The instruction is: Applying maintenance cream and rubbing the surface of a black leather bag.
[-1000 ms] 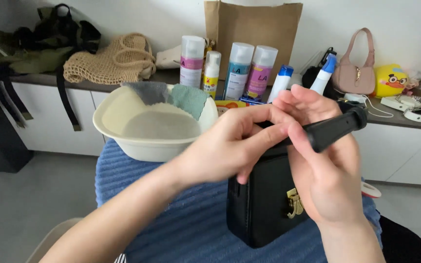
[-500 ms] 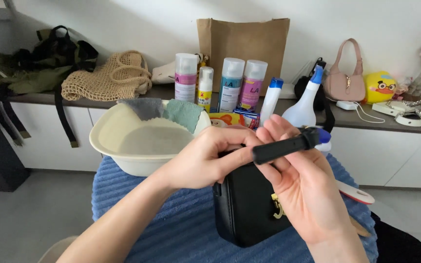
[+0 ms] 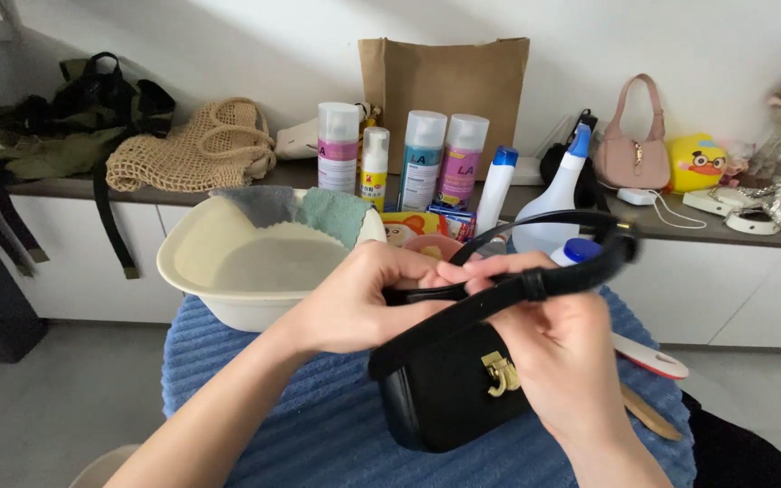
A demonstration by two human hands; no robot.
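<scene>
A small black handbag (image 3: 440,393) with a gold clasp stands on a blue ribbed cloth (image 3: 318,425). Its black strap (image 3: 535,280) loops up over the bag. My left hand (image 3: 363,298) pinches the strap near the bag's top edge. My right hand (image 3: 558,357) grips the strap further along, in front of the bag's right side, and hides part of the bag.
A cream basin (image 3: 228,271) with grey and green cloths sits behind at left. Several spray cans and bottles (image 3: 422,163), a spray bottle (image 3: 558,203), a brown paper bag (image 3: 445,81), a woven bag (image 3: 196,149) and a pink purse (image 3: 630,154) line the counter. A white-and-red tool (image 3: 653,357) lies at right.
The strap, held rolled up like a bar before, now hangs out as a loop over the bag. Both hands have dropped lower, closer to the bag's top.
</scene>
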